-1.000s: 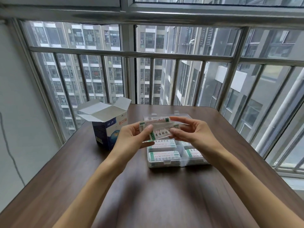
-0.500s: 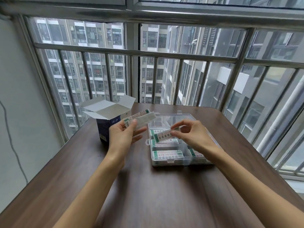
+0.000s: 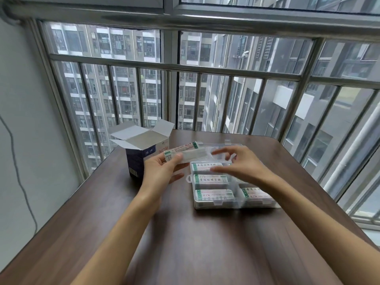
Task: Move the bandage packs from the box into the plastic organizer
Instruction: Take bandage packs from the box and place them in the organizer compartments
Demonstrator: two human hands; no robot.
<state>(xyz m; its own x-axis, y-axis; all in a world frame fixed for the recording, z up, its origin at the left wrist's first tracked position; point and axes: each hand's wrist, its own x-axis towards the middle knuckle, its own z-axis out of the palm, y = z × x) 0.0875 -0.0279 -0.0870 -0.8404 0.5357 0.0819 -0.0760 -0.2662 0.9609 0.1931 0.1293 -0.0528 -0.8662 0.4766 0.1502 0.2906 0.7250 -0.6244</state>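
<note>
A blue cardboard box (image 3: 137,159) with its white flaps open stands at the table's far left. To its right lies a clear plastic organizer (image 3: 218,203) with several white-and-green bandage packs (image 3: 209,179) in its compartments. My left hand (image 3: 162,171) holds a small stack of bandage packs (image 3: 185,152) between thumb and fingers, just left of the organizer. My right hand (image 3: 240,164) hovers over the organizer's far compartments, fingers spread and reaching toward the held stack; it holds nothing.
The dark wooden table (image 3: 185,243) sits against a barred window (image 3: 205,89). A pale wall with a dangling cable (image 3: 18,171) is on the left. The table's right edge (image 3: 329,202) runs close beside the organizer.
My right hand has let go of the single pack, which now lies in the organizer's far-left compartment, and has moved back up toward the stack in my left hand.
</note>
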